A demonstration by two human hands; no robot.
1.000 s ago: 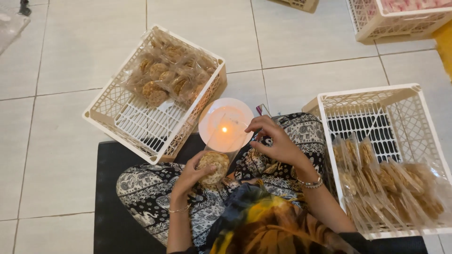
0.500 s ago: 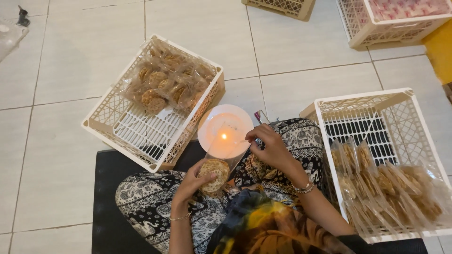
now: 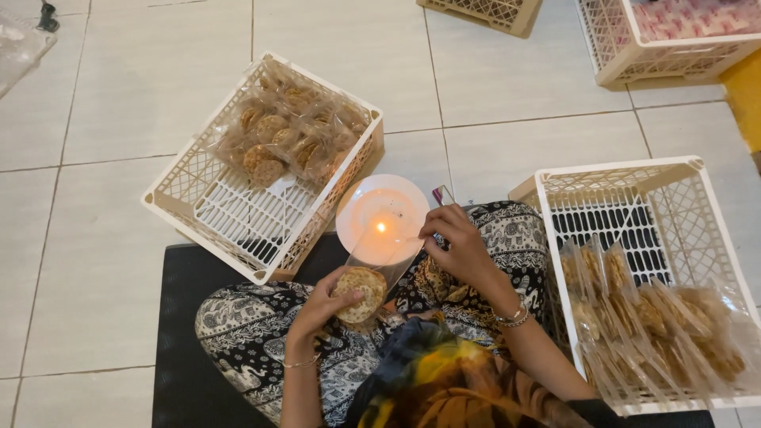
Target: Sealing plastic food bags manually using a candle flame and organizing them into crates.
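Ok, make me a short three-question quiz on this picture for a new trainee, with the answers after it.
1. True or false: the left hand holds a clear packet of round crackers.
2. Which crate has its packets standing in rows? A. the crate on the person's left B. the crate on the person's right
3. What burns on the white plate, close to the right hand?

Key:
1. True.
2. B; those in the left crate lie heaped at its far end.
3. A small candle flame, with the open end of the packet held up to it.
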